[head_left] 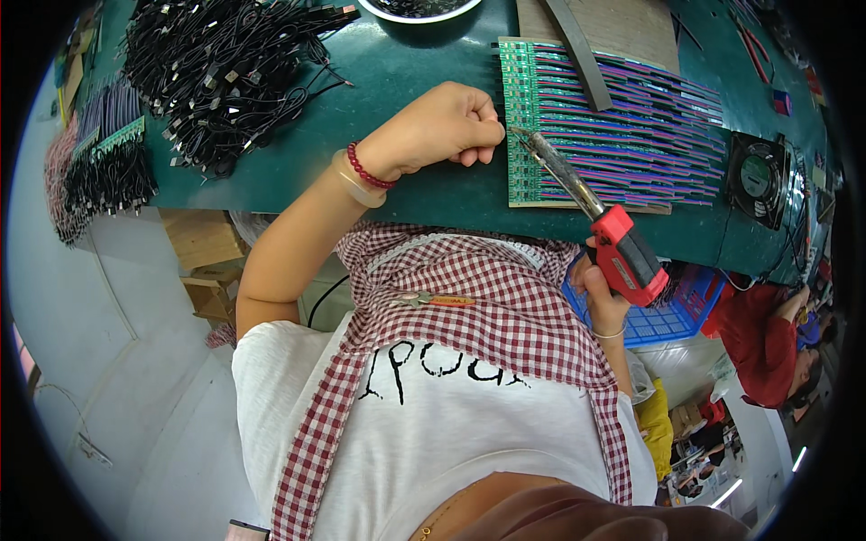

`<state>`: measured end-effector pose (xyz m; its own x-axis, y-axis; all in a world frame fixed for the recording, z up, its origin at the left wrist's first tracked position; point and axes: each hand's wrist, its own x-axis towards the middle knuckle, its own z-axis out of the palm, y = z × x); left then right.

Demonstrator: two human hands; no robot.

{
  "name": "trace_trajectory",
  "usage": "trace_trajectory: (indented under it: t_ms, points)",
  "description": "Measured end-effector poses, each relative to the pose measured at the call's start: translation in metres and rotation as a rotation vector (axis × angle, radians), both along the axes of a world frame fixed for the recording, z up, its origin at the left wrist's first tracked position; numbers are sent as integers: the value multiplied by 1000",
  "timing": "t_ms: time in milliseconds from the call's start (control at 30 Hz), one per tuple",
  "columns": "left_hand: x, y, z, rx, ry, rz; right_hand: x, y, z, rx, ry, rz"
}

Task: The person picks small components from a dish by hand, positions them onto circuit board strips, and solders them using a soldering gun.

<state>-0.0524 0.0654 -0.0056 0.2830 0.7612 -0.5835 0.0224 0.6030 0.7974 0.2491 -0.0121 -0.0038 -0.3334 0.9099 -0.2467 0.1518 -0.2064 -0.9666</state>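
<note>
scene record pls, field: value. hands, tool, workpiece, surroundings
left hand: closed in a fist, resting on the green bench top at the left edge of the circuit board panel
right hand: grips the red soldering iron by its handle
iron tip: at the panel, close to the left hand
wires on panel: purple and green rows running right
left of bench: pile of black cables
right of bench: small black fan
below bench: blue basket

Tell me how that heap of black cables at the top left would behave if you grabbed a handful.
The black cable heap looks floppy: thin cords loop and droop loosely. Being tangled together, a handful would probably drag neighbours along. Strands already trail toward the green table's near edge, so some might slide off.
</note>
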Motion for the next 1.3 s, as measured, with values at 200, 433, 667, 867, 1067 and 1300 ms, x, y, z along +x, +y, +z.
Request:
trace_trajectory:
  t_ms: [200, 433, 667, 867, 1067, 1300]
  points:
    - [0, 0, -1, 8, 12, 0, 1, -5, 2, -20, 21, 3]
    - [-1, 0, -1, 7, 4, -1, -5, 1, 13, -69, 83, -59]
    - [-3, 2, -1, -1, -10, -15, -3, -1, 10, -74, 63, -52]
    - [-9, 3, 11, 70, 90, -103, -8, 4, 16, -38, 113, -103]
    - [-53, 45, 25, 917, 1120, 28, -12, 17, 19, 64, 208, -137]
    - [-64, 80, 13, 1063, 1421, -223, -15, 21, 20, 80, 249, -141]
